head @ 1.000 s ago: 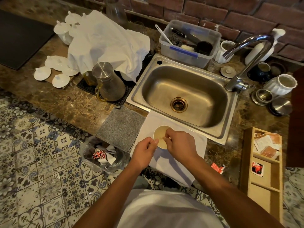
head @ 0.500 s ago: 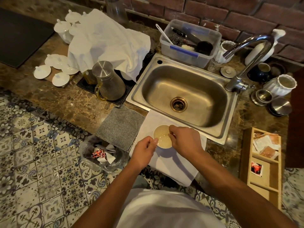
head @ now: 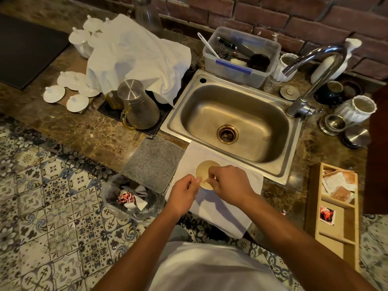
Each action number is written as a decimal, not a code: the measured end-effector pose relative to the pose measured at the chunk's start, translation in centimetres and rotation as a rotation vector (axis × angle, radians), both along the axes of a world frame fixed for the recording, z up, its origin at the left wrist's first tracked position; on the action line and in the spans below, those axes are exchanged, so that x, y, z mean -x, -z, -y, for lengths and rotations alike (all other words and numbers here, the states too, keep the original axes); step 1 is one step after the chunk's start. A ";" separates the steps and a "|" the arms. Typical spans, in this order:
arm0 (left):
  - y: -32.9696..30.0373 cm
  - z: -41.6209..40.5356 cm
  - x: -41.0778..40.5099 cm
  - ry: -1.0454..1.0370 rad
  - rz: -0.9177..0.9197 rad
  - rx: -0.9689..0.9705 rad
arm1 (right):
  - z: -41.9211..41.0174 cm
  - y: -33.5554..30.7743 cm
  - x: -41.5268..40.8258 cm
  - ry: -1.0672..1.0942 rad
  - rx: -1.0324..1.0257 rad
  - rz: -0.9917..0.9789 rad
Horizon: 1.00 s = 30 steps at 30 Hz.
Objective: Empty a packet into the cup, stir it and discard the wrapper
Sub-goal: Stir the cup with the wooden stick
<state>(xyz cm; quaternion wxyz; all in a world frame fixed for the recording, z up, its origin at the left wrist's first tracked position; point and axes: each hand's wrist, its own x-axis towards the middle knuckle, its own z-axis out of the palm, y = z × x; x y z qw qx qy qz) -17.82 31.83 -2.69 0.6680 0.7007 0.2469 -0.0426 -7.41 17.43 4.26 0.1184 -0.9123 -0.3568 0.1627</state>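
I am looking down at the cup point(head: 204, 172), which is sitting on the white cloth point(head: 220, 206) just below the sink point(head: 279, 164), in the lower middle of the frame. It is holding a pale liquid. My right hand point(head: 231, 183) is hanging over the cup's right half with the fingertips pinched together above the liquid; they are closed on something thin, which I take to be a stirrer, but it is too small and blurred for me to name it. My left hand point(head: 183, 193) is curled at the cup's lower left, its fingertips meeting the rim; whether it is also gripping the wrapper I cannot tell.

What matters for the coming move is this: the bin bag point(head: 134, 198), already holding crumpled wrappers, is lying to the left of the cup, toward the lower left of the frame, off the counter edge. My left hand is sitting between cup and bag, so it is the nearer one for the discard, while the right hand is crossing over the cup. I am judging that stirring is under way and the discard is still to do.
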 end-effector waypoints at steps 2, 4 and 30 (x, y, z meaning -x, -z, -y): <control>0.1 0.0 0.0 -0.004 -0.007 -0.004 | 0.2 -0.2 -0.3 -0.005 0.010 -0.064; 0.2 0.0 0.0 -0.005 -0.008 -0.007 | 0.5 -0.4 -0.8 -0.004 0.028 -0.095; -0.1 -0.1 -0.1 0.015 -0.023 -0.006 | 0.9 -1.3 -1.0 -0.197 0.192 0.163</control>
